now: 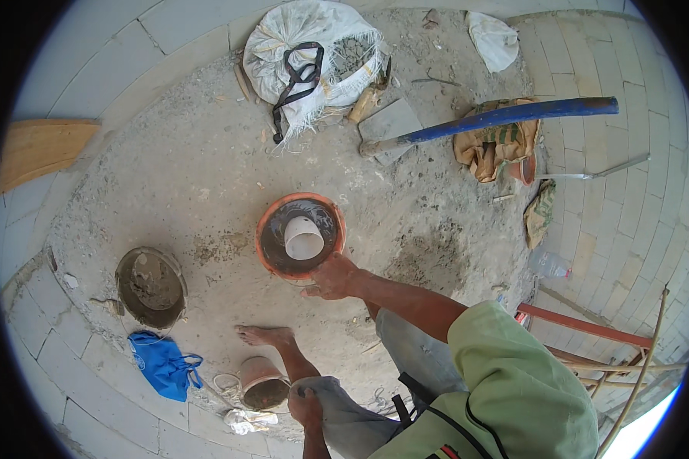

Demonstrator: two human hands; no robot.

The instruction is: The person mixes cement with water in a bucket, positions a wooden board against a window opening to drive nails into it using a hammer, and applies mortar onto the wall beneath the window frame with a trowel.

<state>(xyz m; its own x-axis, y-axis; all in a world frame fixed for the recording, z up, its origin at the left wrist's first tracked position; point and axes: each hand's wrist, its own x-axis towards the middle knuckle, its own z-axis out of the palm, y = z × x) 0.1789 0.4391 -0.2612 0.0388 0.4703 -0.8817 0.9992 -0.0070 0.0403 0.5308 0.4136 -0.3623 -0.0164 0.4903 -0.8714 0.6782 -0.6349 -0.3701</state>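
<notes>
An orange bucket (263,252) stands on the dusty floor with dark grey wet material inside. A white cylindrical cup or pipe piece (305,239) sits in it, its round opening upward. At the bucket's near right rim is my right hand (334,277), its fingers closed on the edge and the thumb side toward the floor. My left hand (306,407) rests curled against my bent left knee, in grey trousers (344,417); its fingertips are partly hidden. My bare left foot (264,335) is planted just below the orange bucket.
A mortar-crusted black bucket (177,306), a blue bag (161,367) and a smaller bucket (260,369) stand left and near. Beyond lie a white sack (283,46), a blue-handled tool (505,118) and a brown paper bag (505,138). Block walls (628,153) enclose the floor.
</notes>
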